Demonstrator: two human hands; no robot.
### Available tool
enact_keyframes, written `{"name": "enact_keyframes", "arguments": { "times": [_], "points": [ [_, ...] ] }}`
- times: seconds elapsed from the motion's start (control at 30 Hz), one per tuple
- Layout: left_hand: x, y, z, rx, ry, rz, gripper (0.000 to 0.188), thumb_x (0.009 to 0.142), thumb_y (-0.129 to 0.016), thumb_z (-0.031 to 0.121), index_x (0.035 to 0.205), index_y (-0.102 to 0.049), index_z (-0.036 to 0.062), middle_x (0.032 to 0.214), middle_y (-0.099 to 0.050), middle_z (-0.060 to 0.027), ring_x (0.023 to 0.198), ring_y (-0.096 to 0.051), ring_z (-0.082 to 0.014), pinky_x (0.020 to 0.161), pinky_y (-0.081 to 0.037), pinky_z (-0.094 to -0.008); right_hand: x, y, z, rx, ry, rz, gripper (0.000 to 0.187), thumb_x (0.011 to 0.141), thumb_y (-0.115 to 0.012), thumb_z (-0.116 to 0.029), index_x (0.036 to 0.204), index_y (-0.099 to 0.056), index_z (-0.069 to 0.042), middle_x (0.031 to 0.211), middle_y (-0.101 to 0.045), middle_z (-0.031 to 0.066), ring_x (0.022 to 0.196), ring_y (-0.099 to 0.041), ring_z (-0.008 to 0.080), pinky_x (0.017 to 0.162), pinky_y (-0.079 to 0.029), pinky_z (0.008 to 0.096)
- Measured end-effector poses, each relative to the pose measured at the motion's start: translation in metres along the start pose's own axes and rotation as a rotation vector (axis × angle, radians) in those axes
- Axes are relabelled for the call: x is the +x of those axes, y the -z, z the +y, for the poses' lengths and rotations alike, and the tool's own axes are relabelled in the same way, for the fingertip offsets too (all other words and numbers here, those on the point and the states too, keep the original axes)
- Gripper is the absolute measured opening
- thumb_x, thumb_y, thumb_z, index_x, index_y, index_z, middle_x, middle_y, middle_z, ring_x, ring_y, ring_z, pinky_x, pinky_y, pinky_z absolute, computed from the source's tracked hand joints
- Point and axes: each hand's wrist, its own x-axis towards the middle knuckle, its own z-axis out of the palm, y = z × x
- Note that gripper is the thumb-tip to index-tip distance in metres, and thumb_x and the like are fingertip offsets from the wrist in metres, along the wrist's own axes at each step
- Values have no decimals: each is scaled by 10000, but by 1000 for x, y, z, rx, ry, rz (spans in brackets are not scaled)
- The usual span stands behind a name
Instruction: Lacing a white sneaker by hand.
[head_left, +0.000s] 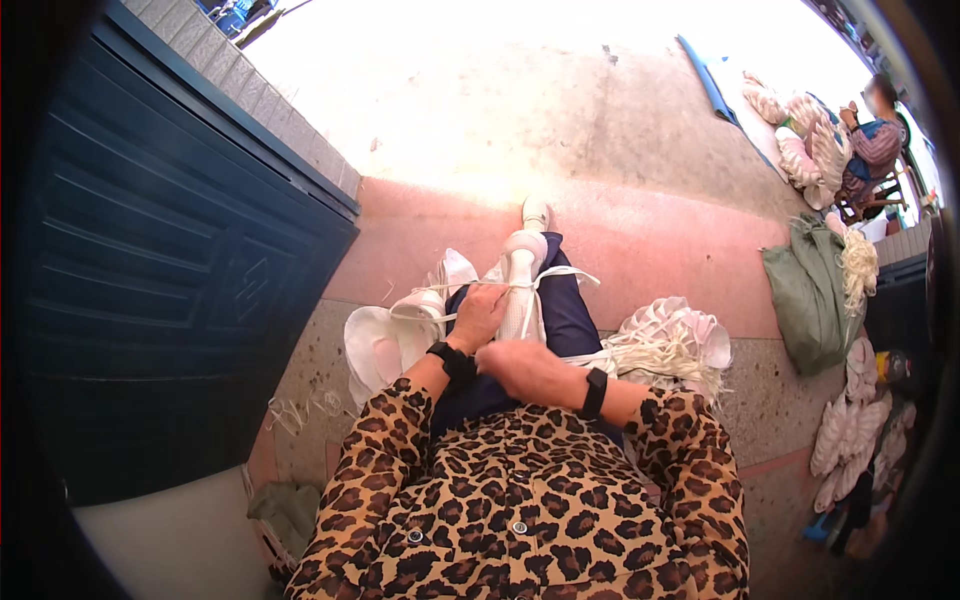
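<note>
A white shoe upper (521, 285) lies lengthwise over my lap, with a pale lace (568, 272) strung across it and looped out to its right. My left hand (481, 314) is closed at the left edge of this upper, fingertips beside the lace; part of its grip is hidden. Nearer to me, my right hand (524, 368) crosses in front of the upper's lower end. Motion smears its fingers, so what they hold does not show. More white shoe uppers (385, 340) with laces are gathered by my left leg.
A pile of white uppers (672, 335) with loose laces sits on my right. Farther right are a green sack (808, 295) and strung white uppers (848, 440). A dark blue metal door (190, 260) stands at left. At the far right a person (875, 150) sits by more uppers (812, 150).
</note>
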Motion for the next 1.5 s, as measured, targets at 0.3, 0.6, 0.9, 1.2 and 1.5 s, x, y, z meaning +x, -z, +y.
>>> {"name": "enact_keyframes", "arguments": {
  "times": [0.3,0.6,0.9,1.2,1.5],
  "points": [
    [0,-6,4,-24,-16,-1,212,830,-494,142,975,-599,28,941,-607,-136,876,-528,-318,785,-430,-380,-2,-21,99,-547,-541,155,95,766,-511,-124,747,-553,-41,715,-586,107,702,-595,254,617,-437,353],
    [-7,-1,35,148,-2,144,211,767,-568,113,963,-605,47,944,-584,-93,912,-504,-289,786,-422,-379,-14,-15,100,-566,-509,16,115,755,-494,-146,704,-550,-61,640,-593,89,627,-591,235,593,-382,378],
    [2,4,54,-31,-226,94,101,743,-590,79,814,-632,20,784,-594,-93,807,-513,-279,747,-426,-347,-41,-3,68,277,-714,428,219,878,-423,-173,804,-488,23,748,-550,206,685,-548,329,625,-418,392],
    [3,19,88,-535,340,0,218,837,-583,182,812,-631,-29,639,-541,17,587,-444,-35,518,-370,-207,-35,-6,73,805,-712,761,220,888,-506,-161,960,-608,20,861,-571,51,788,-508,101,717,-410,220],
    [2,17,84,-222,-8,146,187,818,-563,146,776,-607,-31,682,-583,-150,675,-553,-278,604,-423,-314,-30,-4,69,658,-642,751,209,884,-517,-151,940,-612,27,877,-589,45,803,-519,92,721,-413,213]
  ]
}}
